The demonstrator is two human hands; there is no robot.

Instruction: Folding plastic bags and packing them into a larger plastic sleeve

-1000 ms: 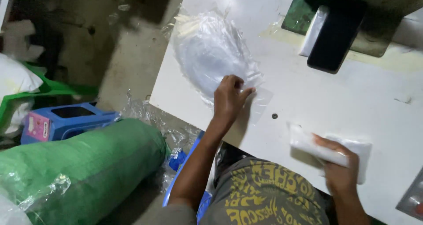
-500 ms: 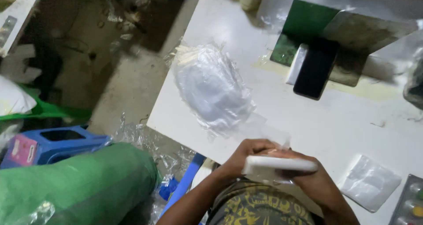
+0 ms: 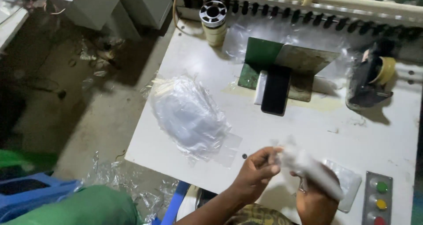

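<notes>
Head view. At the near edge of the white worktop (image 3: 308,132), the left hand (image 3: 255,174) and right hand (image 3: 315,203) are brought together on a blurred white packet (image 3: 310,170): the left pinches its upper end, the right is clamped round its lower end. Just beside the right hand a flat clear pouch (image 3: 350,185) lies on the worktop. A heap of clear plastic bags (image 3: 189,115) sits by the left edge. A black phone (image 3: 276,90) leans on a green plate (image 3: 264,57) toward the far edge. A button panel (image 3: 378,201) occupies the near right corner.
</notes>
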